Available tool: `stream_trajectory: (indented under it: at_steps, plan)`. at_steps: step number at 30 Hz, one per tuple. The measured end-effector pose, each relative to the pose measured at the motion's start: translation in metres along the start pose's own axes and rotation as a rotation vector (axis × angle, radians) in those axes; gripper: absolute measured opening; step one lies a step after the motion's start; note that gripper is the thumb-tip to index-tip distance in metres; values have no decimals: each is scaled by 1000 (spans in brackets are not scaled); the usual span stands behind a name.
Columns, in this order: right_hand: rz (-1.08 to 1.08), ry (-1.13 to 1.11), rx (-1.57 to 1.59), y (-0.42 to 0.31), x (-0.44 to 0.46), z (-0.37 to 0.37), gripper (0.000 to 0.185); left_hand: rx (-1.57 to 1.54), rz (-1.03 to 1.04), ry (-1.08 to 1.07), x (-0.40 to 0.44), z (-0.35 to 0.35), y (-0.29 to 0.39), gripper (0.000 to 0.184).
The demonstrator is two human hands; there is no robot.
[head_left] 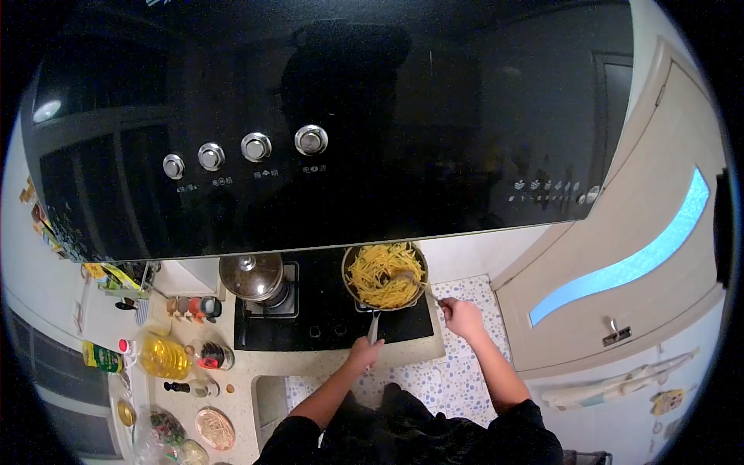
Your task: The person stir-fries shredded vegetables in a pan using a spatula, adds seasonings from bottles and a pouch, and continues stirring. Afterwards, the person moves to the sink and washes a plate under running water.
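Note:
A frying pan (346, 288) sits on the right burner, full of yellow strips (380, 267) that look like shredded potato. My left hand (364, 353) is closed around the pan's handle (374, 328), which points toward me. At the pan's right side, my right hand (462, 317) grips the handle of a cooking spatula (431, 292). The spatula's head rests among the strips and is partly buried, so its exact shape is hard to make out.
A lidded pot (252, 277) stands on the left burner of the black stove (325, 310). Left on the counter are an oil bottle (164, 356), a dark sauce bottle (215, 356), spice jars (194, 308) and a plate (215, 428). The range hood (434, 155) hangs above.

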State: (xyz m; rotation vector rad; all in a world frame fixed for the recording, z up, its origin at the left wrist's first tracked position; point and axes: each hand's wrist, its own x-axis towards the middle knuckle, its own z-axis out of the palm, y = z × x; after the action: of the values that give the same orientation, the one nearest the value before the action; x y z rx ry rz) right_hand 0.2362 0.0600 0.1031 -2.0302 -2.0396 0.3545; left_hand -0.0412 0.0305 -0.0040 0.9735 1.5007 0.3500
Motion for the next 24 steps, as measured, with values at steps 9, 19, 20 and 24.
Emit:
stream_trajectory:
  at_steps: [9,19,20,24]
  plan:
    - [26,25,48,-15,19,57,24,-77,-6,-14,3,2,-3,41]
    - [8,-95,-3,-3,-22,-51,22,-27,23,2,-9,0,7,43]
    - [-9,-85,19,3,-14,-34,22,-27,11,7,-6,2,4,43]
    - [7,-40,95,-10,11,12,23,-54,-5,-3,2,2,-2,44]
